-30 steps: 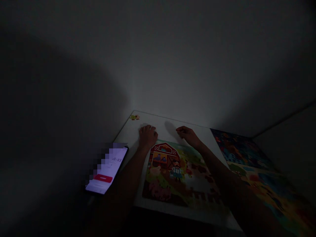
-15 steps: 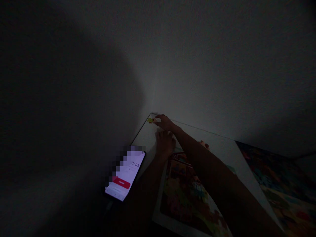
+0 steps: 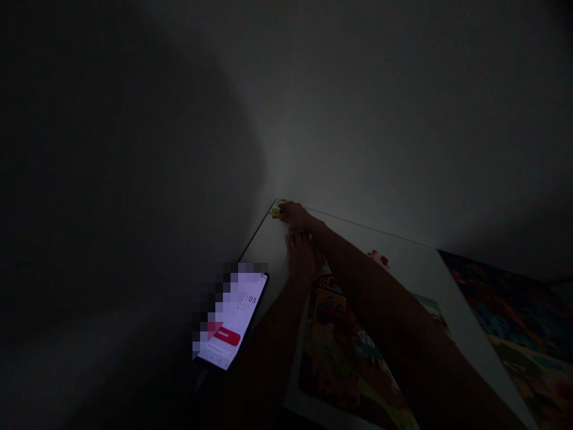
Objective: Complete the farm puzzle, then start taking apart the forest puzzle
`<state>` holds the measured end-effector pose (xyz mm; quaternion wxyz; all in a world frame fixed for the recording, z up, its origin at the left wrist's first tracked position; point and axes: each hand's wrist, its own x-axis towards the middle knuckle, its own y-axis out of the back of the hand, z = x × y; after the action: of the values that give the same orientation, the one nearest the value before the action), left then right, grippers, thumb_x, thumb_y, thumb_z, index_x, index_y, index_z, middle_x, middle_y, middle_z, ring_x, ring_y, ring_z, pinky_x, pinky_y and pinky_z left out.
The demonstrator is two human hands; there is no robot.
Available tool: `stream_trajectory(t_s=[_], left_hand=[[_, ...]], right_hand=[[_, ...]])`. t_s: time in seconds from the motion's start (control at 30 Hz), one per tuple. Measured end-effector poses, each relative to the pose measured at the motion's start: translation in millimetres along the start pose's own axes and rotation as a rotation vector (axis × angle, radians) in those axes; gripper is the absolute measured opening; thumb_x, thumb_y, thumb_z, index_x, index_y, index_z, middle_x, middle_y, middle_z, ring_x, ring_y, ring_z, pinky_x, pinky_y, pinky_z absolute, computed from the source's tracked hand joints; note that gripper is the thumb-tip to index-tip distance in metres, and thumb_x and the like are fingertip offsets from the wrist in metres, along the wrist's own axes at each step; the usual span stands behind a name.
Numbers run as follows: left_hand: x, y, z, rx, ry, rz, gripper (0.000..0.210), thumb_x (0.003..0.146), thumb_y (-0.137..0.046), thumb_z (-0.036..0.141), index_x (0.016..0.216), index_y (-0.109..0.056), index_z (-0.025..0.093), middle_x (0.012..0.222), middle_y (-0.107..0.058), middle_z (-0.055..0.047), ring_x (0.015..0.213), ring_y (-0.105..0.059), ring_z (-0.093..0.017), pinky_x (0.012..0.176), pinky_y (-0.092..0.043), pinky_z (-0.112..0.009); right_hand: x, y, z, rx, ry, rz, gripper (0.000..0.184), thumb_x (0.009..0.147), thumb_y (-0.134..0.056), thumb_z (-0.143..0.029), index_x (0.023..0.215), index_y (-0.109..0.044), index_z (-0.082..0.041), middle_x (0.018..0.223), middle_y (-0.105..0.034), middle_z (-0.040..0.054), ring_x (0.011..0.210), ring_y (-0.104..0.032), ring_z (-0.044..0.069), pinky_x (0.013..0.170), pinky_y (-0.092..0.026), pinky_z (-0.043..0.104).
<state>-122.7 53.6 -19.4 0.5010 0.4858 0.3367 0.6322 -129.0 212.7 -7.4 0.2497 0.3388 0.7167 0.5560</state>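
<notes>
The scene is dim. At the far corner of the white table (image 3: 270, 245), my right hand (image 3: 296, 215) reaches across above my left. Its fingers close around the near side of a small yellow-green piece (image 3: 274, 213), which looks like a puzzle or toy piece; part of it is hidden by the fingers. Just below, my left hand (image 3: 304, 255) rests on the tabletop with fingers slightly bent and apart, and I see nothing held in it. Beneath my forearms lies a colourful illustrated board (image 3: 329, 352), partly covered by the right arm.
A lit phone (image 3: 233, 322) showing a timer stands by the left table edge. A pink-and-red cutout piece (image 3: 378, 258) lies right of my right forearm, with a greenish picture piece (image 3: 432, 310) nearer. Colourful printed sheets (image 3: 505, 322) lie at the right. Walls (image 3: 358, 131) meet behind the corner.
My right hand has moved slightly left and closed over the pinkish part beside the yellow-green piece. My left hand stays in nearly the same place. The view has shifted a little.
</notes>
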Motion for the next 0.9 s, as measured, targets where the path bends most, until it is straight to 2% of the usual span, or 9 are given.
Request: stream_trajectory(t_s=[0.13,0.3,0.4,0.6,0.7,0.9], left_hand=[[0,1.6,0,0.032,-0.002,-0.019,0.046,0.093,-0.043,0.028,0.134,-0.054,0.009,0.132,-0.056,-0.020,0.120,-0.048,-0.035,0.106,-0.034,-0.051],[0,6.3,1,0.008,-0.002,-0.045,0.039,0.094,-0.044,0.030,0.125,-0.059,0.011,0.125,-0.059,-0.018,0.117,-0.049,-0.034,0.104,-0.034,-0.049],[1,6.9,2,-0.010,0.019,-0.031,0.036,0.095,-0.044,0.030,0.121,-0.061,0.012,0.123,-0.059,-0.016,0.116,-0.050,-0.033,0.103,-0.035,-0.048],[4,7.9,6,-0.013,0.046,-0.003,0.029,0.090,-0.052,0.028,0.115,-0.063,0.018,0.120,-0.060,-0.012,0.113,-0.051,-0.030,0.101,-0.036,-0.046],[4,7.0,6,-0.014,0.052,0.003,0.027,0.090,-0.052,0.027,0.112,-0.065,0.019,0.121,-0.061,-0.011,0.114,-0.050,-0.029,0.101,-0.036,-0.045],[5,-0.2,4,-0.055,0.054,0.059,0.029,0.090,-0.053,0.027,0.115,-0.066,0.023,0.122,-0.062,-0.008,0.115,-0.050,-0.028,0.102,-0.034,-0.044]], right_hand=[[0,-1,1,0.030,-0.075,0.048,0.043,0.084,-0.066,-0.029,0.125,-0.063,-0.015,0.120,-0.069,0.0135,0.117,-0.061,0.027,0.099,-0.046,0.034],[-5,-1,3,0.101,-0.156,0.108,0.046,0.076,-0.076,-0.037,0.114,-0.066,-0.014,0.102,-0.073,0.0115,0.110,-0.062,0.028,0.093,-0.048,0.036],[-12,3,8,0.161,-0.165,0.158,0.044,0.073,-0.078,-0.032,0.110,-0.065,-0.012,0.097,-0.072,0.0112,0.107,-0.062,0.026,0.087,-0.049,0.034],[-36,14,25,0.286,-0.142,0.221,0.016,0.073,-0.068,-0.019,0.088,-0.066,-0.015,0.088,-0.069,0.0055,0.080,-0.060,0.017,0.071,-0.045,0.027],[-52,20,35,0.347,-0.152,0.256,0.014,0.074,-0.064,-0.021,0.087,-0.065,-0.016,0.083,-0.068,0.0030,0.073,-0.057,0.015,0.065,-0.042,0.026],[-95,35,57,0.449,-0.163,0.307,0.018,0.076,-0.058,-0.030,0.088,-0.061,-0.017,0.077,-0.065,0.0006,0.071,-0.055,0.015,0.066,-0.042,0.027]])
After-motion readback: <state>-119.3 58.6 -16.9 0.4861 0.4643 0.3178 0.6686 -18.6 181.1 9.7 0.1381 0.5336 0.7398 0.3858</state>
